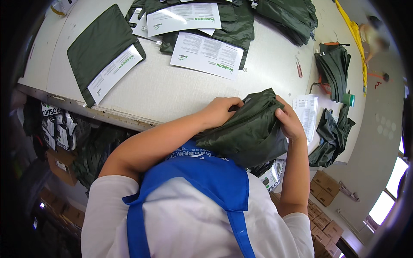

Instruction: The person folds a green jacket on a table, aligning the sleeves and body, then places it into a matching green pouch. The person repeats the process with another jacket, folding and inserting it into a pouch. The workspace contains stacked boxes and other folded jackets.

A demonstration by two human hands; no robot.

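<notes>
Both hands hold a dark green, shiny fabric bag [247,133] at the table's near edge, close against my blue apron. My left hand [221,111] grips its upper left side, the fingertips tucked behind a fold. On the other side, my right hand [291,120] has its thumb on the front of the fabric and its fingers behind. The bag looks creased and bulges toward me; whatever may be inside is hidden. Beyond my left arm lies a flat dark green pouch [101,47] with a white printed card [114,73] along its lower side.
At the table's [163,92] far side are stacked green pouches with printed cards [206,55] and a green fabric pile [288,19]. A small red-handled tool [299,66], folded green pieces [333,69], printed sheets [306,114] and a crumpled green piece [333,135] lie rightward. Cardboard boxes [325,187] stand below.
</notes>
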